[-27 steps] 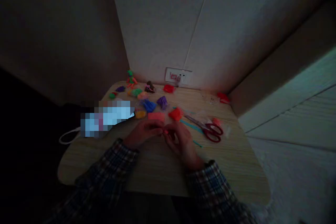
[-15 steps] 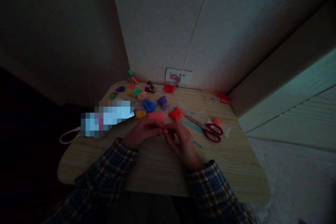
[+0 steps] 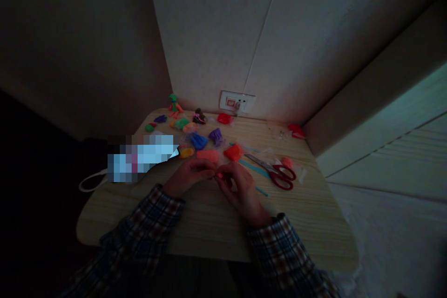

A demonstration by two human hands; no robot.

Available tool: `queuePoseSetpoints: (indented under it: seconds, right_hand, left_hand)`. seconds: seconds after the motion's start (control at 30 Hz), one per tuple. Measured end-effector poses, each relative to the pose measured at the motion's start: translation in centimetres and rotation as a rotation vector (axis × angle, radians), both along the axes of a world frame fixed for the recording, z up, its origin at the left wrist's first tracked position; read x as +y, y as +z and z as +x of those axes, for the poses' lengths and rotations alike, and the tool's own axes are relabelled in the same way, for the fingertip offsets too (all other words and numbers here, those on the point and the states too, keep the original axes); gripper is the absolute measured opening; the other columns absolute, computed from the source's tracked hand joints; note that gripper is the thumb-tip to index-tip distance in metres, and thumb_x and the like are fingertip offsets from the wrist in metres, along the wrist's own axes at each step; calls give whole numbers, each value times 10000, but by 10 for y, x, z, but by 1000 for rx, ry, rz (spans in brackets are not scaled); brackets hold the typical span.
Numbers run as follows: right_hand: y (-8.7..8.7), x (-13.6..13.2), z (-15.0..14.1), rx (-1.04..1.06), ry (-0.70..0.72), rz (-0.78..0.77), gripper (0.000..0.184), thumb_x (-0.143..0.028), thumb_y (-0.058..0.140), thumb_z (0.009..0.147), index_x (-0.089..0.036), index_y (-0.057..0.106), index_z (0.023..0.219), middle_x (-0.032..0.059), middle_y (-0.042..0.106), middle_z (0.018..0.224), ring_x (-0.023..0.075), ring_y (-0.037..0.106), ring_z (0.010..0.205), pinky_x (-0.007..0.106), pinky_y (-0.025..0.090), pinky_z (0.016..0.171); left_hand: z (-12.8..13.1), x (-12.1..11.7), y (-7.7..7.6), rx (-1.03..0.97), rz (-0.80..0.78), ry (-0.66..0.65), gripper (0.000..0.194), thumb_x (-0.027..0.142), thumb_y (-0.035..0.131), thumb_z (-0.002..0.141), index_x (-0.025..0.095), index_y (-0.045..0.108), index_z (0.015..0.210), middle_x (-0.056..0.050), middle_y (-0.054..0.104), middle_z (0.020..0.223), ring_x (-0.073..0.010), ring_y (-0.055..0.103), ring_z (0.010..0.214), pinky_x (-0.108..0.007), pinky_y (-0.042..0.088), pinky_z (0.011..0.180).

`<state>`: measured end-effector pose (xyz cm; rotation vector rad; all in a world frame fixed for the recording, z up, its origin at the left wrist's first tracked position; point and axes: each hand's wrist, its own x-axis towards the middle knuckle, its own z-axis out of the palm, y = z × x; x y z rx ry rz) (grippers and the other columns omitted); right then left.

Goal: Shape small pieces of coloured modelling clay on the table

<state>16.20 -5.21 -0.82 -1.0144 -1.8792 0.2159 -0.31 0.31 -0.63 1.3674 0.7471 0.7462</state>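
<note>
My left hand and my right hand meet over the middle of a small wooden table. Both pinch a small pink piece of clay between their fingertips. Just beyond the hands lie a pink clay block and a red-orange clay lump. Both sleeves are plaid. The room is dim.
Red-handled scissors lie right of my hands beside thin teal strips. Several coloured clay lumps, blue and purple among them, and a small clay figure sit toward the wall. A lit blurred screen lies left. A wall socket is behind.
</note>
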Motion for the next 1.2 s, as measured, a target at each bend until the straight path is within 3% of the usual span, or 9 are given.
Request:
queuePoseSetpoints:
  seconds: [0.6,1.2]
  right_hand:
    - [0,0,1,-22,-13,14,60,-182,491,897,-202,542,921,-5,553,710,138,515,627,280,415,555]
    - [-3,1,0,-27,-22,17,46,-190,494,891,-200,528,920,-9,569,709,127,519,606,262,416,550]
  left_hand:
    - [1,-2,3,-10,-19,8,144,273,717,698,140,673,730,-10,670,769,-155,587,763,-279,474,745]
    - [1,1,-5,-4,2,19,203,326,727,685,144,691,766,-15,662,743,-149,579,692,-274,482,682]
